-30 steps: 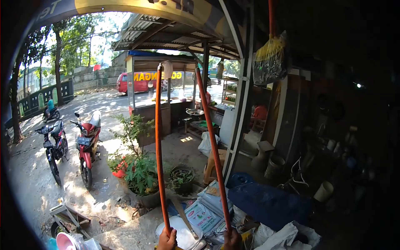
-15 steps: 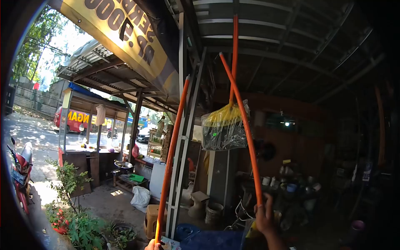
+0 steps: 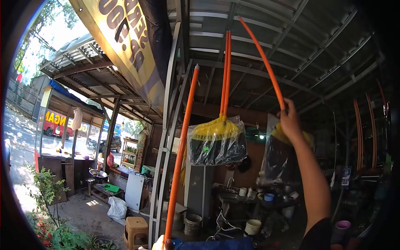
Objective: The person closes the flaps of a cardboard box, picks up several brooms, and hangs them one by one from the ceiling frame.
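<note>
My right hand (image 3: 289, 118) is raised and closed around the orange handle of a broom (image 3: 266, 62), just above its head. The broom's yellow and black head (image 3: 281, 156), in clear plastic, hangs below that hand, partly behind my forearm. The handle's top reaches up toward the roof beams. At the bottom edge, my left hand (image 3: 159, 243) grips a long orange pole (image 3: 182, 154) that stands nearly upright; its lower end is out of view. Between the two, hanging brooms (image 3: 218, 141) with orange handles show a plastic-wrapped yellow and black head.
A metal frame post (image 3: 160, 175) stands just left of the pole. Roof beams (image 3: 266, 77) run overhead, with a printed banner (image 3: 129, 46) at upper left. A plastic stool (image 3: 136, 231), a white sack (image 3: 117, 209) and plants (image 3: 50, 196) are lower left. More orange poles (image 3: 358, 133) hang at right.
My right hand has risen with its broom, bringing the wrapped head into view and the handle's top up near the roof. The left pole stays upright in my left hand. The view has shifted right.
</note>
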`<state>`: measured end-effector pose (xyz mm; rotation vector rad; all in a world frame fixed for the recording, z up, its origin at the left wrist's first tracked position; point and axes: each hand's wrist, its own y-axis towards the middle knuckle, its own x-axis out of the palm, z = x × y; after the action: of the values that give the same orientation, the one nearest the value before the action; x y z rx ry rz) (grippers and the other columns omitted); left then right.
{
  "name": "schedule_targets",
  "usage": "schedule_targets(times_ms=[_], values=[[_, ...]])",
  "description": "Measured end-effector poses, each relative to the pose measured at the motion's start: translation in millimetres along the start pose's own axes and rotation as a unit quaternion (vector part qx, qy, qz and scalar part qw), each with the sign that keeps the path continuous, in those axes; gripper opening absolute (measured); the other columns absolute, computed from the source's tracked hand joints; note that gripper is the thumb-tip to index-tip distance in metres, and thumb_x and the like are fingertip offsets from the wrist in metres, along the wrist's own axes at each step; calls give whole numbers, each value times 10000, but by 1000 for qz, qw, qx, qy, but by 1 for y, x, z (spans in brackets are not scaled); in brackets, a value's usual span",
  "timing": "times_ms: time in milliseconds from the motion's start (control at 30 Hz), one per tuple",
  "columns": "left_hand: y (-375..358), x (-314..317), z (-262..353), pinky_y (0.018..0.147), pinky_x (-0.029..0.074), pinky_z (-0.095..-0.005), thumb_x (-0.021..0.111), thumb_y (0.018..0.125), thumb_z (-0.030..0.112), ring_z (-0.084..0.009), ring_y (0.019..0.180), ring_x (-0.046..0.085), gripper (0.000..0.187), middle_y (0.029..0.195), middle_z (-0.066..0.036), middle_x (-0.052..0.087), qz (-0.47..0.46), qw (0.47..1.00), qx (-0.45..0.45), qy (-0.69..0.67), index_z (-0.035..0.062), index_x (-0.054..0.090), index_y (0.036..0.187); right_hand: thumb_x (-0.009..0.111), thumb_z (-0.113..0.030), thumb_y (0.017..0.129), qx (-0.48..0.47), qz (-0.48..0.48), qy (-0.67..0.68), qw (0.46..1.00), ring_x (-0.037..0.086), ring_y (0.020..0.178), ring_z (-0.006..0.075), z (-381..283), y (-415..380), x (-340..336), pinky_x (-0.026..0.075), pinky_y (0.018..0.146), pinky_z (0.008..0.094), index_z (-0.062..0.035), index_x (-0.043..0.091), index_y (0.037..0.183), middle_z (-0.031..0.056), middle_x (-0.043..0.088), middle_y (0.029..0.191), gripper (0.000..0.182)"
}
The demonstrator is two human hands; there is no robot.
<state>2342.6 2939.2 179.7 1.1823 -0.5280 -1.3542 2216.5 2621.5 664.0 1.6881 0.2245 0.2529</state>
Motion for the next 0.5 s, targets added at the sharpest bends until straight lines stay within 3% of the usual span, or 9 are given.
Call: schedule_targets(times_ms=[33,67,133,200,267,400,500], values=[[8,-15,20,1020,378,-417,434,883,-44,-399,1184,474,396,1320,-282,431,-98,989,-113,-12,-142,403,1265,463,-119,907,-22,20,-10,1000,631,845,311,1,19,0,473,742,407,-120,463,1231,176,624,922,324],[13,-23,34,1020,378,-417,434,883,-44,-399,1184,474,396,1320,-282,431,-98,989,-112,-13,-142,403,1265,471,-146,902,-44,39,-18,998,624,879,363,3,37,1,467,754,435,-121,472,1222,202,628,937,321],[18,-31,50,1024,374,-408,428,875,-85,-407,1175,476,372,1292,-283,453,-76,973,-194,-101,-148,424,1241,472,-167,896,-27,46,-43,998,609,915,386,-22,59,-5,461,776,451,-117,482,1215,213,625,976,323],[7,-18,33,1013,388,-404,433,892,-70,-406,1167,483,352,1272,-279,471,-60,985,-152,-59,-133,437,1238,473,-188,891,-11,52,-65,996,593,951,409,-38,81,-7,455,799,466,-114,492,1208,224,622,1015,326],[5,-17,30,1003,402,-395,447,895,-62,-399,1152,495,337,1256,-271,487,-46,989,-131,-49,-129,452,1226,467,-213,883,-68,105,-99,987,575,1020,402,-47,100,-6,447,847,474,-111,501,1206,226,614,1071,341],[9,-27,42,1006,404,-404,444,884,-83,-408,1153,493,324,1252,-274,487,-35,982,-148,-112,-143,459,1202,471,-211,871,-18,81,-147,986,561,1067,388,-80,117,-7,443,881,465,-96,504,1207,223,600,1120,356],[8,-25,39,1025,380,-416,413,898,-79,-399,1176,479,333,1262,-285,474,-73,985,-140,-68,-135,440,1225,467,-195,863,-22,67,-189,979,559,1088,374,-89,125,-4,444,895,462,-97,492,1221,200,595,1154,373]])
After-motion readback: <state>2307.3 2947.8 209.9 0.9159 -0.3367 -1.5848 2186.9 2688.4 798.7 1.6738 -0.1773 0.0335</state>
